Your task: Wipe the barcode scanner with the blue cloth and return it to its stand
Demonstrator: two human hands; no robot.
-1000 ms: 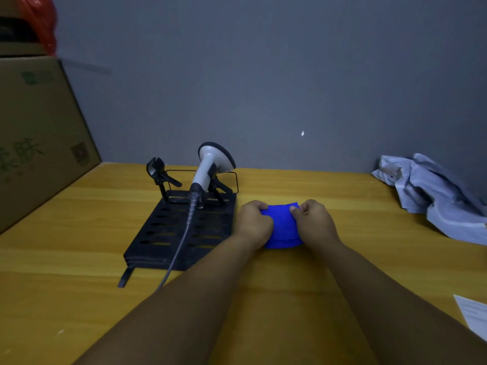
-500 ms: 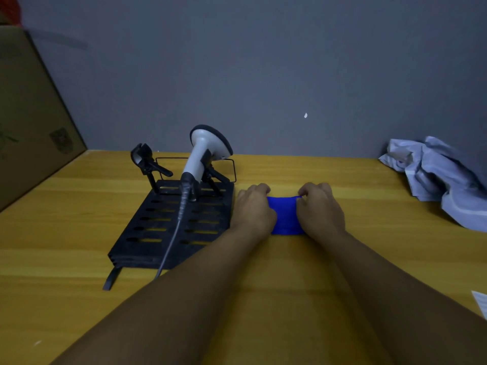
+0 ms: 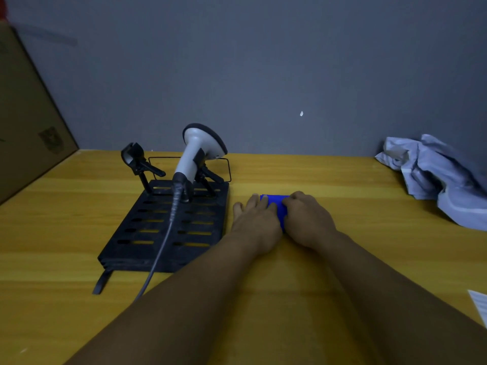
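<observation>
Hands meet over a blue cloth (image 3: 276, 206) on a yellow wooden table (image 3: 342, 180), seen from a head-worn camera looking down. Compared with 1 second ago, the cloth shows far less area: then it lay as a broad patch between the hands, now only a narrow strip appears between them, so it seems to have been folded or gathered smaller. The left hand (image 3: 257, 219) lies flat, fingers spread and extended, pressing on the cloth's left part. The right hand (image 3: 307, 219) is curled, fingers bent down and pinching the cloth's right edge. The white barcode scanner (image 3: 196, 151) stands untouched in its black stand (image 3: 168, 227), just left of the hands, its cable trailing toward the viewer. A crumpled pale garment (image 3: 437, 177) lies far right. Judging from this, the cloth is being readied; wiping has not begun.
</observation>
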